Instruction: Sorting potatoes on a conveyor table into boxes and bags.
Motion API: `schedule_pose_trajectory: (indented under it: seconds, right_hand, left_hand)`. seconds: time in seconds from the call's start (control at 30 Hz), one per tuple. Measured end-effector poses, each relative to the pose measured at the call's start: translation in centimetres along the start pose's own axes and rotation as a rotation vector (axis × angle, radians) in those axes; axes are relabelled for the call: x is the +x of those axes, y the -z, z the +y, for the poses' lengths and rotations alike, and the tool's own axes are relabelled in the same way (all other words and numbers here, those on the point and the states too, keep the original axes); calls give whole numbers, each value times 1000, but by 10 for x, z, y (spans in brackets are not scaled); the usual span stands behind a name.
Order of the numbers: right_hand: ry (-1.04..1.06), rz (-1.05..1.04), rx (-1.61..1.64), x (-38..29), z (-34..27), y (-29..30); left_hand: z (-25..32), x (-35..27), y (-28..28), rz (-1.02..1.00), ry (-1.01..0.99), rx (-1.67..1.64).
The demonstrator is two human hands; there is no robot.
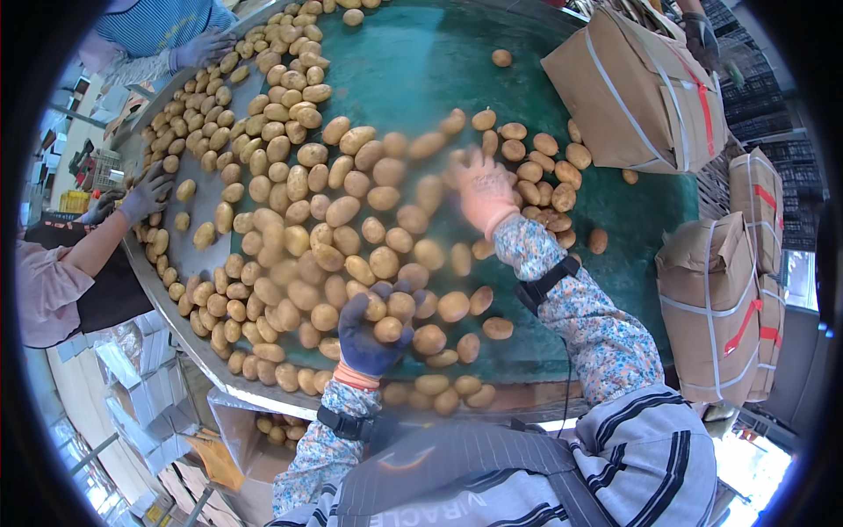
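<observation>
Many potatoes [346, 237] lie spread over a green-topped table [408, 59] in front of me. Palm up near the front edge, my left hand [375, 332], in a dark blue coated glove, has its fingers curled around several potatoes. Farther out and to the right, my right hand [484, 188], in a pale orange glove, reaches palm down over the potatoes beside a small group [543, 174]. Blur and its own back hide what its fingertips touch. Both forearms wear floral sleeves with black wrist straps.
Strapped brown paper packages stand on the table's far right [632, 92] and beside it [711, 309]. Gloved co-workers' hands are at the left edge [145, 194], upper left [204, 49] and upper right [701, 39]. A lined box of potatoes [280, 428] sits below the front edge.
</observation>
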State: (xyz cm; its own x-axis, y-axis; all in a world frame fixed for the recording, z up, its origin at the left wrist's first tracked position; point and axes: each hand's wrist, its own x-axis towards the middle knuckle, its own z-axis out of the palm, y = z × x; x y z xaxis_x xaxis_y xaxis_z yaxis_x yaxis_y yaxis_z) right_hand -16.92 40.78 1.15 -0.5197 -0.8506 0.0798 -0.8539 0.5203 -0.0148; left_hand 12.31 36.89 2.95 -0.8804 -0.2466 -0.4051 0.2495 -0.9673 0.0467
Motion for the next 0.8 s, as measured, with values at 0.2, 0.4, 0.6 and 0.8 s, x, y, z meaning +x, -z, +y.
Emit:
schedule_pose_trajectory:
  seconds: [0.2,0.4,0.6,0.8]
  right_hand:
    - [213,57,-8,-17,9,2]
    - [365,-175,532,-12,-25,41]
    - [275,-72,136,94,110,10]
    - [26,-377,174,43,129,5]
  left_hand:
    - [-5,15,1,-246,-155,395]
    - [3,31,-10,59,-63,464]
    - [-5,32,-10,-59,77,6]
    - [-7,16,0,56,51,-30]
